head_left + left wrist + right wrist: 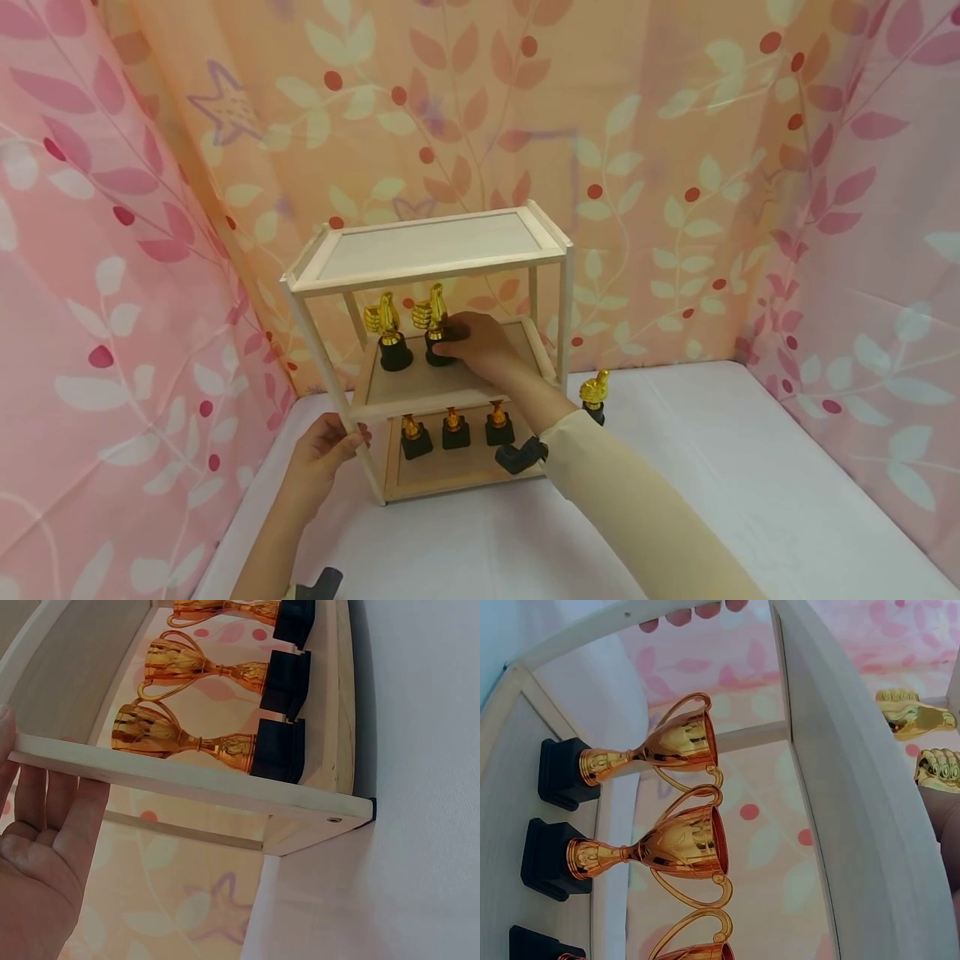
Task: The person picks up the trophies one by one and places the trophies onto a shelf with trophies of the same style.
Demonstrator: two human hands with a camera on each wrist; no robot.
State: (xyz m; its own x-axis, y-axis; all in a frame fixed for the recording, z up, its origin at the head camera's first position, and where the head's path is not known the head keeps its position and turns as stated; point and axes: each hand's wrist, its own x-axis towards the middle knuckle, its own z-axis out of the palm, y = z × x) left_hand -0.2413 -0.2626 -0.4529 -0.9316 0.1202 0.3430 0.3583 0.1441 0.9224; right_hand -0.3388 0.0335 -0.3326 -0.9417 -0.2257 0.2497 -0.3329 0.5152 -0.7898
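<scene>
A three-tier wooden shelf (pixel 435 404) stands on the table. My left hand (pixel 318 458) holds its left front post, fingers wrapped round the wood, as the left wrist view also shows. On the middle tier my right hand (pixel 487 350) grips the black base of a gold thumbs-up trophy (pixel 430 312), which stands upright. Left of it is another thumbs-up trophy (pixel 385 315), a small gap between them. The bottom tier bears a row of three gold cup trophies (pixel 679 844) on black square bases. Part of the gripped base is hidden by my fingers.
One more thumbs-up trophy (pixel 595 392) stands on the white tablecloth (pixel 675 467) right of the shelf, its base partly behind my sleeve. The top tier (pixel 435 243) overhangs the right hand. Patterned curtains (pixel 660 167) enclose the table at the back and sides.
</scene>
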